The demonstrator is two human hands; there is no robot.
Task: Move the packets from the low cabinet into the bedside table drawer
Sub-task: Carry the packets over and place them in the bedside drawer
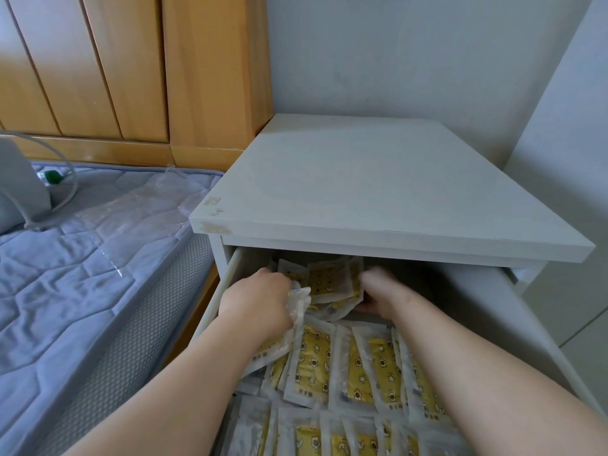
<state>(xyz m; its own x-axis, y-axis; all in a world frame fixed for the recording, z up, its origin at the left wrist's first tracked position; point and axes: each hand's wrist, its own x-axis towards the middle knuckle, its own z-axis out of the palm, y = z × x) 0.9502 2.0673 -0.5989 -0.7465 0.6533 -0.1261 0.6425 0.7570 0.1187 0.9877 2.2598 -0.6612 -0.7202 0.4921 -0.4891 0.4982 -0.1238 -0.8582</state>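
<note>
Fingers curled on either side, the left hand (263,299) and right hand (378,292) are gripping a bundle of packets (329,284) held crosswise between them, equally near both, over the back of the drawer (215,297), beyond the rows of packets (345,366) laid nearer the wrists.

A blue quilted mattress (65,291) lay at eight o'clock, clear plastic film (138,205) across it. On it, at nine o'clock, sat a white device (19,182) with a grey cable (75,181). A wooden wardrobe (131,60) stood at eleven o'clock, a pale wall (427,54) at one.

No legible txt on packets (309,366)
</note>
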